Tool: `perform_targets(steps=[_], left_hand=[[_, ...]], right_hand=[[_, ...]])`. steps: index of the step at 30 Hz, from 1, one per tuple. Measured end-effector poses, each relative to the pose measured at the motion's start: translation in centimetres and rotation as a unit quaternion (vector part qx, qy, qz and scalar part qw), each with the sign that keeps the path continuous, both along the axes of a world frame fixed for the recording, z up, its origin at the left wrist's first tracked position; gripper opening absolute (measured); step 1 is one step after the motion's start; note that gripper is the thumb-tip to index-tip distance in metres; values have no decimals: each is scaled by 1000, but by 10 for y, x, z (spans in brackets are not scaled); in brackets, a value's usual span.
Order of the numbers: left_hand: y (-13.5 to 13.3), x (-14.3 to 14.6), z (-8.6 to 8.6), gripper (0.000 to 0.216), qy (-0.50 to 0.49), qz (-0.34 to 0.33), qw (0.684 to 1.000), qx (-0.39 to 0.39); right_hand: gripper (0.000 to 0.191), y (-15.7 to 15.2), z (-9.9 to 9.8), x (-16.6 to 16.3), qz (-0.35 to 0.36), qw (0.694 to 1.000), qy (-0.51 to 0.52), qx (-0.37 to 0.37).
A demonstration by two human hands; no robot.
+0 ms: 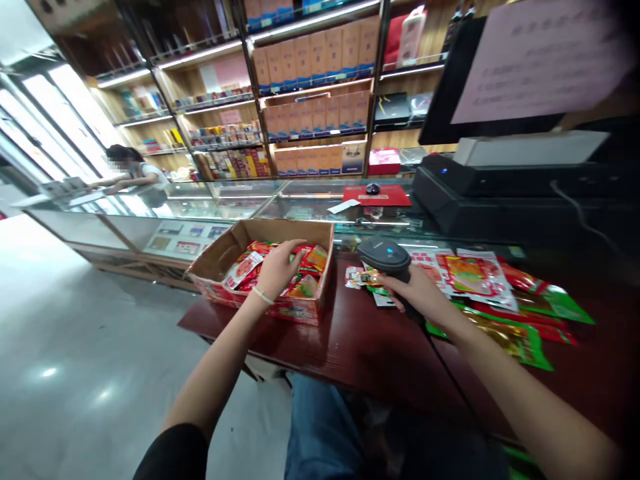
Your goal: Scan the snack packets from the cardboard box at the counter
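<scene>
My right hand is wrapped round the handle of a black barcode scanner, which has a small blue light on its head. Just beneath the scanner lie small snack packets on the dark red counter. My left hand reaches over an open cardboard box that holds several red, green and white snack packets. Its visible fingers are stretched out and apart above the packets; the rest are hidden behind the hand.
More packets lie in a pile right of the scanner. A monitor with a pink paper stands over a black cash drawer. Glass display cases and stocked shelves line the back. At the far left, a person leans on the counter.
</scene>
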State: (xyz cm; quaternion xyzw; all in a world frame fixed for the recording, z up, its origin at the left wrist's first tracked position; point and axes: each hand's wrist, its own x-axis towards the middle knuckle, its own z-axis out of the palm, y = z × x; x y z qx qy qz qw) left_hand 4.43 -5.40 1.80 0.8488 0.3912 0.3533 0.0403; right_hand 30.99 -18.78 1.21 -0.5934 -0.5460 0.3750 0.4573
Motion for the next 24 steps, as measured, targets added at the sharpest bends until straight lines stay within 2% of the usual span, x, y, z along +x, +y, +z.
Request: perform_targets(steps=[7,11,13,17,20,24], left_hand=[[51,-98,-3,28,38,147,987,-54],[83,-131,-14,34,141,185,965,-119],[94,-139,-23,41,221,177,942,-179],[103,-139,-36,51,348,106,881,-303],[101,-132,-38,43,383,89,874,-286],[91,-125,-33,32,369,129,896,-209]], right_hand=[[25,57,7,-70,82,996,44,4],[25,73,2,-89,108,993,53,-2],[25,77,-2,-93,107,993,49,-3],[24,81,-8,-94,104,993,47,-7],[25,79,-8,-93,101,993,53,-4],[25,70,-6,-89,94,993,77,0]])
